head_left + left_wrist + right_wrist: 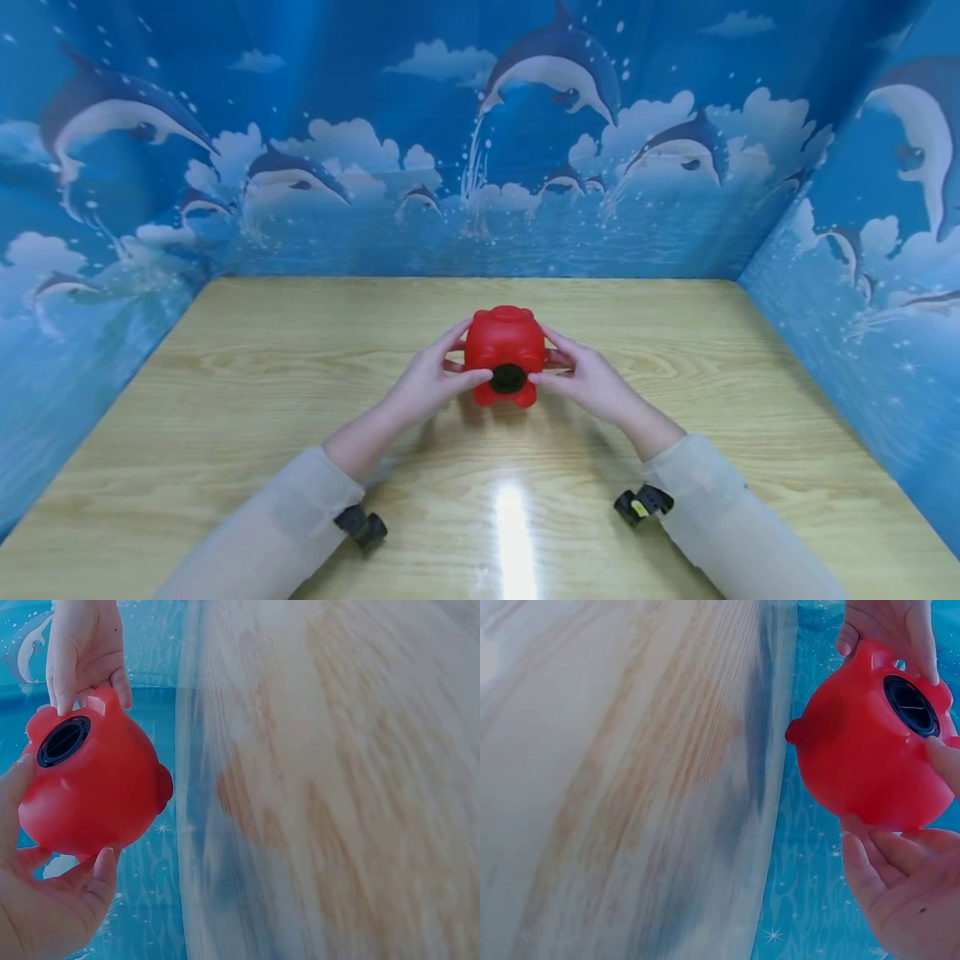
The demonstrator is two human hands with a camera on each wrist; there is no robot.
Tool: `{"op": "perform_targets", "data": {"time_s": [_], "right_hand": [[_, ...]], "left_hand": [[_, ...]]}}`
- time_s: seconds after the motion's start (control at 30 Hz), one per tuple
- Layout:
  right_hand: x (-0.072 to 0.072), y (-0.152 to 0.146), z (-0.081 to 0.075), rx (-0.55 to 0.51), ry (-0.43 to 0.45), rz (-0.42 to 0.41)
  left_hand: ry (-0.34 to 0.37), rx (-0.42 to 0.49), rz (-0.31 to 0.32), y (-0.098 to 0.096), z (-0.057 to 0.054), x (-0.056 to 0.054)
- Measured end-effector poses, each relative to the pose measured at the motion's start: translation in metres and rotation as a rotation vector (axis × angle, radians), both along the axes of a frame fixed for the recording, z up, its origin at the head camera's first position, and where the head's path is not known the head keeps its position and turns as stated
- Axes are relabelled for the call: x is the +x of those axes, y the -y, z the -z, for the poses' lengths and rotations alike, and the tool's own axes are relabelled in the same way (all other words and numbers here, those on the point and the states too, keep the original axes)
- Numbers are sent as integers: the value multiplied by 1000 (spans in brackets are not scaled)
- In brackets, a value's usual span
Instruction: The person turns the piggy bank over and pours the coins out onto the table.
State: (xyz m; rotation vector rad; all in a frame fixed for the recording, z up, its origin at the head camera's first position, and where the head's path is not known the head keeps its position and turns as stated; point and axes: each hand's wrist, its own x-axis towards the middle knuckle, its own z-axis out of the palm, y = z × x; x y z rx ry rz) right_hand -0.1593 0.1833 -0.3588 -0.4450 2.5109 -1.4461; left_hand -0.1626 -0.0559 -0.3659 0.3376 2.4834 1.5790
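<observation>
A round red piggy bank (504, 337) with short stubby feet is between my two hands, over the middle of the table. Its black round plug (508, 378) faces toward me. From the left side my left hand (431, 379) grips it, thumb beside the plug and fingers round the body. My right hand (592, 383) holds the opposite side the same way, its thumb at the plug's right edge. In the left wrist view the plug (64, 741) shows a bar across it, and the left fingertips press the smooth red body (97, 802).
The wood-grain table (300, 333) is bordered at the back and sides by a blue curtain (360, 225) printed with dolphins and clouds. Small black wrist cameras (362, 527) hang at both sleeve cuffs. A bright light reflection lies on the table's front part.
</observation>
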Motion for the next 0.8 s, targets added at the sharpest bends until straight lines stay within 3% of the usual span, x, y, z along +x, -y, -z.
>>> {"op": "perform_targets", "data": {"time_s": [0.4, 0.8], "right_hand": [[0, 0, -1, 9, 9, 19], [-1, 2, 2, -6, 10, 16]], "left_hand": [[-17, 26, 30, 2, 0, -1], [-39, -7, 51, 6, 3, 0]]}}
